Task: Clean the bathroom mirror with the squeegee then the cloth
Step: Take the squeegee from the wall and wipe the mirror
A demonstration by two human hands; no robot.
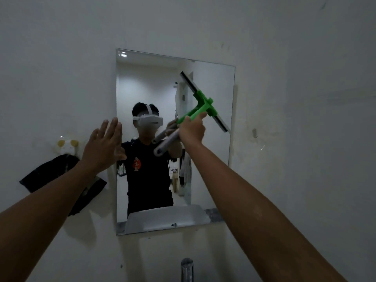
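Note:
A frameless rectangular mirror (213, 159) hangs on the white wall. My right hand (192, 130) grips the green-and-grey handle of a squeegee (205, 104), whose black blade lies tilted against the mirror's upper right part. My left hand (103, 143) is flat with fingers spread, pressed at the mirror's left edge at mid height. A dark cloth (50, 171) hangs on the wall to the left of the mirror, partly behind my left forearm.
A wall hook with a pale holder (67, 145) sits above the dark cloth. A chrome tap (186, 269) rises at the bottom centre. A small hook (254, 132) is on the wall right of the mirror. The mirror reflects a person and a basin.

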